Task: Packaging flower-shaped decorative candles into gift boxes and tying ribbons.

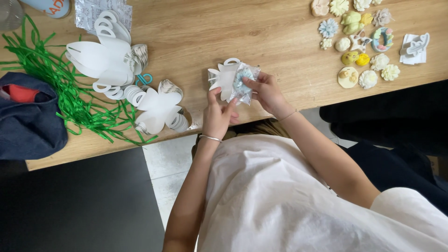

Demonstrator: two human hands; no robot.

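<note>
A: Holding what, and where?

B: Both hands meet just above the near edge of the wooden tabletop (261,37). The right hand (268,92) pinches a clear packet with a blue flower piece (242,83) against a white die-cut paper box blank (224,78); the left hand (215,116) steadies the blank from below, fingers closed on it.

A: Anything nearby?

B: More white blanks (112,56) and green ribbon strands (74,105) lie left; small moulded flowers (357,46) sit right, well apart.

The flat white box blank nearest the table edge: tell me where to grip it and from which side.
Take the white box blank by its right-hand looped handle end, coming from the table's near edge. That end is nearest the hands, while green ribbon strands crowd its left.
</note>
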